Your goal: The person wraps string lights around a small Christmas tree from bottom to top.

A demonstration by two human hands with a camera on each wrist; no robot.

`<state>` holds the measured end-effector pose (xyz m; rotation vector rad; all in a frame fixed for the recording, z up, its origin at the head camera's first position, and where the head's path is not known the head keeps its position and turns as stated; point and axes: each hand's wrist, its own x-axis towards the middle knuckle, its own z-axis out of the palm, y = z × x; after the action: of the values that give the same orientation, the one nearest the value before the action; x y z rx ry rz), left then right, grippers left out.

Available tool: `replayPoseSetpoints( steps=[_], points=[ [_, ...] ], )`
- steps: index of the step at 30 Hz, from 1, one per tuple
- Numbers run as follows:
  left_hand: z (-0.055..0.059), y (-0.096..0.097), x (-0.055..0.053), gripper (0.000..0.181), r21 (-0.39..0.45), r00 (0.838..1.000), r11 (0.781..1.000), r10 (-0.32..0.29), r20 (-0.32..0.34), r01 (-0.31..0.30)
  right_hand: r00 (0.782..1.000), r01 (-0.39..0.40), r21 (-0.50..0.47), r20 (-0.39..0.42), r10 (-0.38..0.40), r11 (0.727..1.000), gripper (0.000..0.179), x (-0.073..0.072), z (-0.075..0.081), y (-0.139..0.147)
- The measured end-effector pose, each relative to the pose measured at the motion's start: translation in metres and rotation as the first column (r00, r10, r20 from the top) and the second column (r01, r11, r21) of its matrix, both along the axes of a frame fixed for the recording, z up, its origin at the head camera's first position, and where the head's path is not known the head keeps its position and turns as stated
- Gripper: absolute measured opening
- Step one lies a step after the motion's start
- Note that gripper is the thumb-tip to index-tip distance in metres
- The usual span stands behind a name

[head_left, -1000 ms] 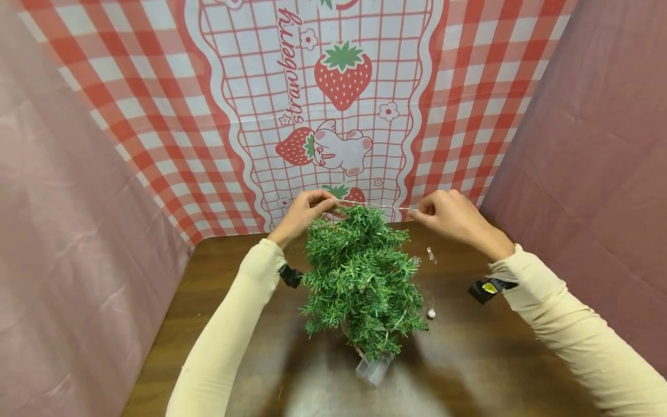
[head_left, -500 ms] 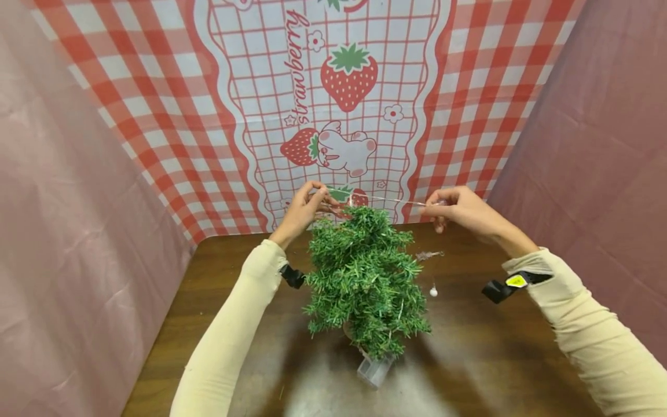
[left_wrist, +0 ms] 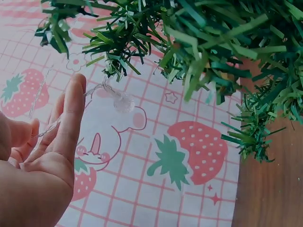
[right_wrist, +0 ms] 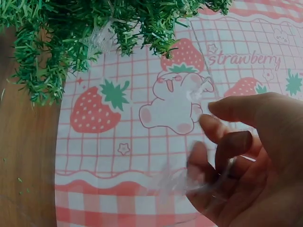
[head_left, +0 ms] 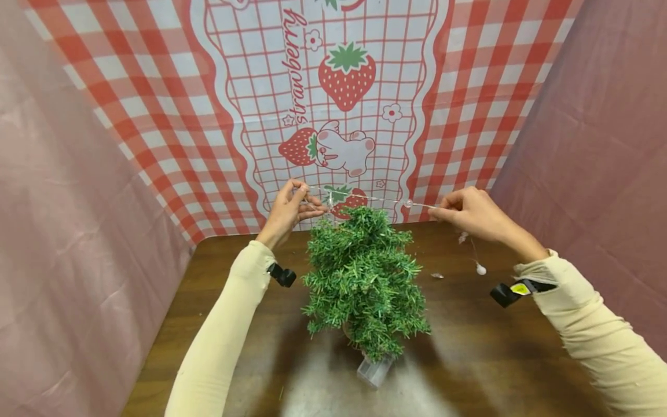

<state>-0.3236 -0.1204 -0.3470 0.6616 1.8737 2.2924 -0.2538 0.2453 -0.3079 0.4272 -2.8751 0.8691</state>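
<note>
A thin string-light wire with clear bulbs stretches between both hands, just above the top of a small artificial Christmas tree. My left hand pinches its left end by thumb and finger, the other fingers extended. In the left wrist view, the wire runs past those fingers to a clear bulb below the branches. My right hand pinches the other end, near a clear bulb. Below this hand hangs a loose length with a white bulb. The right wrist view shows its lower fingers curled by a blurred clear piece.
At the tree's foot is a clear plastic box on the brown wooden table. A small clear piece shows right of the branches. Behind stands a strawberry-print checked cloth, with pink curtains at both sides.
The hands have moved apart, left hand leftward and right hand rightward, so a longer stretch of wire shows between them. The hanging white bulb has swung right and up.
</note>
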Motion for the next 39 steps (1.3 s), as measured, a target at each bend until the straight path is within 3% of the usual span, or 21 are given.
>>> replayPoseSetpoints(
  steps=[6, 14, 20, 26, 29, 35, 39],
  points=[
    [-0.002, -0.008, -0.002, 0.019, -0.048, 0.997, 0.996, 0.075, -0.032, -0.077, 0.998, 0.041, -0.013, -0.049, -0.041, 0.999, 0.039, 0.002, 0.004, 0.007],
    [-0.003, -0.017, -0.001, 0.018, -0.071, 0.994, 0.993, 0.090, -0.063, -0.095, 0.988, 0.065, 0.024, -0.145, -0.061, 0.998, 0.036, 0.005, 0.005, 0.016],
    [0.003, -0.025, 0.003, 0.026, -0.079, 0.986, 0.987, 0.131, -0.100, -0.139, 0.991, 0.060, -0.001, -0.115, -0.060, 0.998, 0.040, 0.008, 0.005, 0.020],
    [0.002, -0.034, 0.013, 0.020, -0.153, 0.978, 0.977, 0.126, -0.166, -0.151, 1.000, -0.006, -0.207, -0.006, 0.005, 0.978, 0.041, 0.011, 0.008, 0.025],
    [-0.001, -0.040, 0.018, 0.016, -0.183, 0.976, 0.973, 0.106, -0.190, -0.141, 0.999, -0.007, -0.254, 0.033, 0.016, 0.967, 0.040, 0.011, 0.009, 0.025],
    [-0.004, -0.049, 0.020, 0.019, -0.146, 0.976, 0.980, 0.110, -0.189, -0.138, 1.000, 0.017, -0.203, 0.001, -0.017, 0.979, 0.031, 0.019, 0.022, 0.015],
    [-0.001, -0.051, 0.023, 0.027, -0.127, 0.976, 0.981, 0.120, -0.181, -0.145, 0.999, 0.002, -0.231, -0.043, -0.012, 0.973, 0.026, 0.027, 0.032, 0.008]
  ],
)
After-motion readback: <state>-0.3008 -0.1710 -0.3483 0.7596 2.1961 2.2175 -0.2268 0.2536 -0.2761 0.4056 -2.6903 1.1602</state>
